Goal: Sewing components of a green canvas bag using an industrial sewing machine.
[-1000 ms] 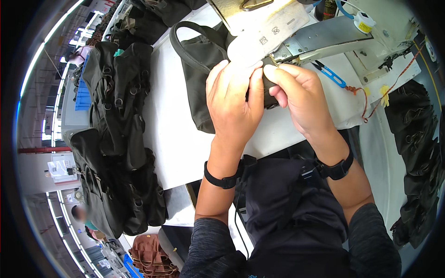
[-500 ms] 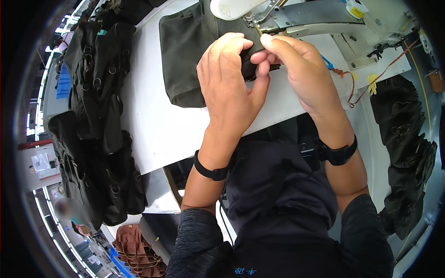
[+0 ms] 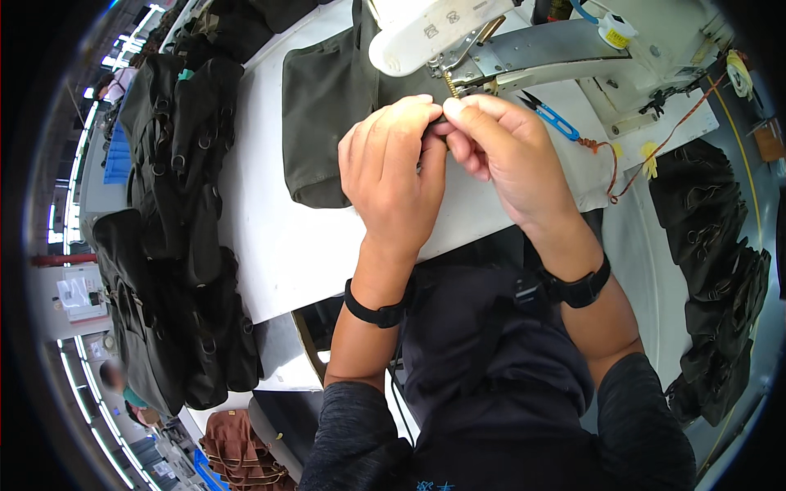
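Observation:
A dark olive fabric bag [image 3: 315,123] lies on the white table, its right part under the sewing machine's head. A short strip of brass zipper teeth [image 3: 449,84] runs from below the machine's foot down to my fingertips. My left hand [image 3: 391,168] is curled closed over the bag's near edge. Beside it, my right hand [image 3: 512,155] pinches the same edge between thumb and forefinger, at the lower end of the zipper. Both hands' fingertips nearly touch, and they hide most of that edge. Blue-handled thread snips [image 3: 557,121] lie right of my right hand.
The white sewing machine [image 3: 458,29] stands at the far side, with a grey metal arm [image 3: 548,51] reaching right. An orange cord [image 3: 614,168] trails from the snips. Dark bags are piled at left [image 3: 160,245] and right [image 3: 704,245]. Brown bags [image 3: 241,446] sit lower left.
The view has shifted, showing more of the machine. My right hand has moved left and nearer, uncovering the snips. Both hands keep their grip on the bag's edge, now lower in the picture.

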The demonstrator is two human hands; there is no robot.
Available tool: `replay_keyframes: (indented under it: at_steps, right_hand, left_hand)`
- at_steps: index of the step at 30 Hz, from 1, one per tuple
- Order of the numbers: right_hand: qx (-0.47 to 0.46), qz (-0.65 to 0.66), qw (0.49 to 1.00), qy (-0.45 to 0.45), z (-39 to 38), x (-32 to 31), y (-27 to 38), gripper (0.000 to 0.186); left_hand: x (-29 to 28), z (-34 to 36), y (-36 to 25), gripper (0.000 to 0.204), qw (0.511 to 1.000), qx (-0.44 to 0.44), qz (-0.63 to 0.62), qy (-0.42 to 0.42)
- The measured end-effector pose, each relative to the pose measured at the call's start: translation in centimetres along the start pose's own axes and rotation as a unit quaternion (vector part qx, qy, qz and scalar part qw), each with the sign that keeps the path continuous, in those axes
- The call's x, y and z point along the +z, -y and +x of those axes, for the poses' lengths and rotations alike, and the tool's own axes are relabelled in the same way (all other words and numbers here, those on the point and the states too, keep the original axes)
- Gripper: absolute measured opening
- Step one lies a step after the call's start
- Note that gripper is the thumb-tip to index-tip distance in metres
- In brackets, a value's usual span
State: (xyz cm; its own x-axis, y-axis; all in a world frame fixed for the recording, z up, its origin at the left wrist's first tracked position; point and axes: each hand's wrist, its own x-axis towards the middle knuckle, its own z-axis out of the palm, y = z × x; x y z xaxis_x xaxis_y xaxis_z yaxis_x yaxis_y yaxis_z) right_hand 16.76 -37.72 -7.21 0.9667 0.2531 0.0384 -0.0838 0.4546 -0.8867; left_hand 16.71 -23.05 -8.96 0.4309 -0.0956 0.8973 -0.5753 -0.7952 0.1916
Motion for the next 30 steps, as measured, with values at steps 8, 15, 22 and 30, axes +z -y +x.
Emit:
replay_keyframes:
  at_steps: [8,15,22,30]
  right_hand:
    - [0.008,0.041,0.999,-0.03,0.0,0.6,-0.2,0.024]
    - [0.003,0.032,0.999,-0.041,1.0,0.7,0.2,0.023]
    - [0.011,-0.028,0.998,-0.051,1.2,1.0,0.6,0.028]
    - [-0.004,-0.109,0.993,-0.042,1.2,0.0,0.9,0.027]
  left_hand:
    - [-0.6,0.6,1.6,0.024,0.998,0.065,-0.014,0.003]
    - [-0.1,0.9,2.4,0.025,0.997,0.065,-0.03,0.008]
    - [0.2,1.3,2.9,0.025,0.997,0.059,-0.033,0.024]
    - [1.1,1.6,3.9,0.024,0.998,0.048,-0.031,0.012]
